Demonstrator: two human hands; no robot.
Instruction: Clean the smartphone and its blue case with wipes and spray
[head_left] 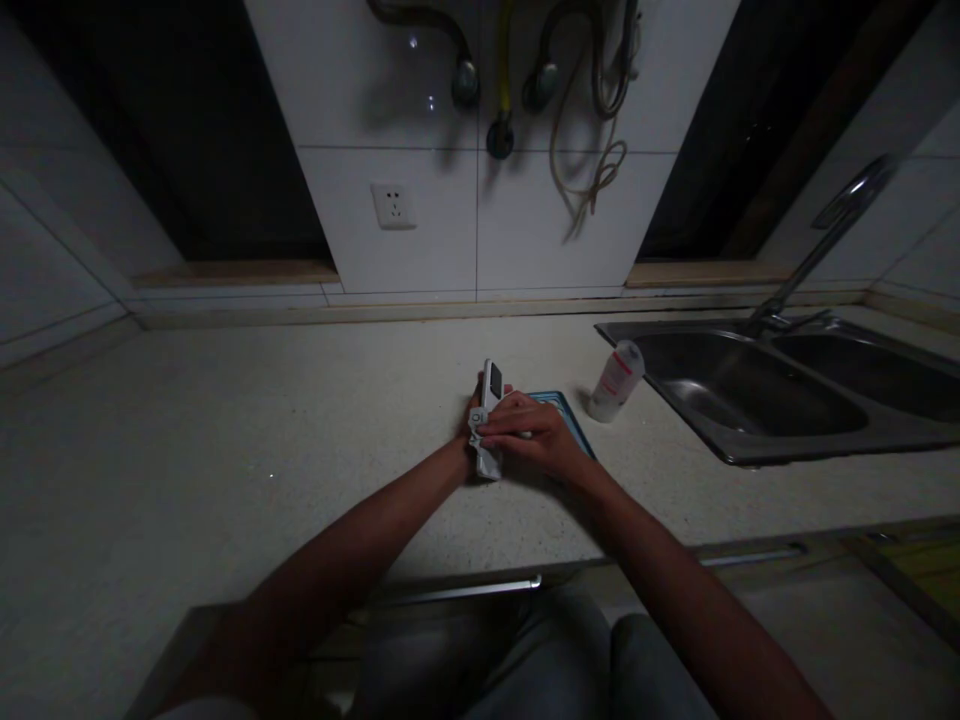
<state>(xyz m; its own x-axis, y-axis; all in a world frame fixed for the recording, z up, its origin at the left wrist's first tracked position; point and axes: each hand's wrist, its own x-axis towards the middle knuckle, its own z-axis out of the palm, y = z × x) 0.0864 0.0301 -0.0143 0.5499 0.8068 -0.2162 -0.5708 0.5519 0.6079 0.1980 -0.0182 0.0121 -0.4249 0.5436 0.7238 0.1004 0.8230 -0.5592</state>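
Upright over the counter, a slim white handheld device [490,383] with a small dark screen near its top is in my left hand [475,398]. That hand is mostly hidden behind the device, its fingers wrapped round it. My right hand [536,430] is closed, fingertips pinching a crumpled pale wipe or wrapper [478,421] against the device's lower front; which of these it is, I cannot tell. Partly covered by my right hand, a blue-patterned flat tray or mat [559,405] lies on the counter. To its right stands a tilted-looking translucent bottle [616,382] with red print.
The pale speckled counter [300,430] runs along a tiled wall. At the right is a steel double sink [720,445] with a tall faucet [817,240]. A socket [393,206] and hanging pipes and hoses [502,100] are on the wall. A metal drawer handle [465,592] sits below the front edge.
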